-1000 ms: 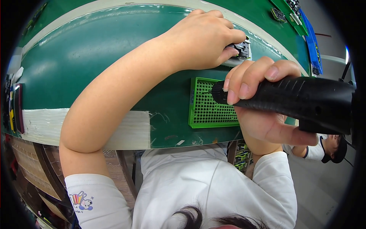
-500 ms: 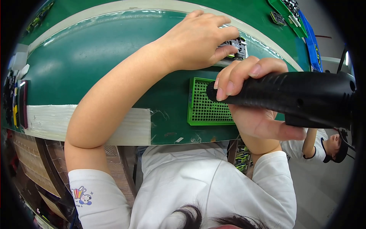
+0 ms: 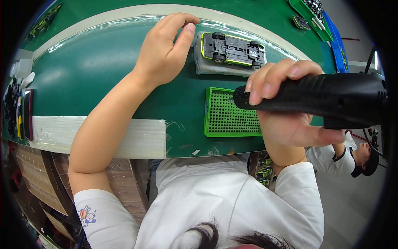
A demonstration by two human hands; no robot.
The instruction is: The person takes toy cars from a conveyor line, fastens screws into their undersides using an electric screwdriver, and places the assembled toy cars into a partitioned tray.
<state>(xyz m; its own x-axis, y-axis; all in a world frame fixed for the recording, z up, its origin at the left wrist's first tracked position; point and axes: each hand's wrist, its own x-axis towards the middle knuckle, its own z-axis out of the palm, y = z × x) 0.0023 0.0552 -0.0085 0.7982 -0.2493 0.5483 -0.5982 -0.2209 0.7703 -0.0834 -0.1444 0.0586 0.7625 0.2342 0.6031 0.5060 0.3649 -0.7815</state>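
A toy car (image 3: 235,49) with a black underside and lime-yellow edges lies wheels up on a pale grey block (image 3: 206,67). My left hand (image 3: 163,52) is held left of the car, apart from it, with nothing in it and the thumb away from the fingers. In my right hand (image 3: 278,124) is a black electric screwdriver (image 3: 344,97), its tip end pointing left. That tip hovers over a green tray (image 3: 207,132) perforated with many small holes; the hand and tool cover the tray's right side.
Along the far edge runs a pale strip (image 3: 124,15). At far right are a green bin (image 3: 309,16) of small metal parts and a blue bin (image 3: 340,50). A dark red-edged phone-like object (image 3: 28,114) lies at left. Another person (image 3: 348,153) is at the right.
My left hand has let go of the car and moved left, uncovering it on its block. My right hand and the screwdriver have shifted slightly right.
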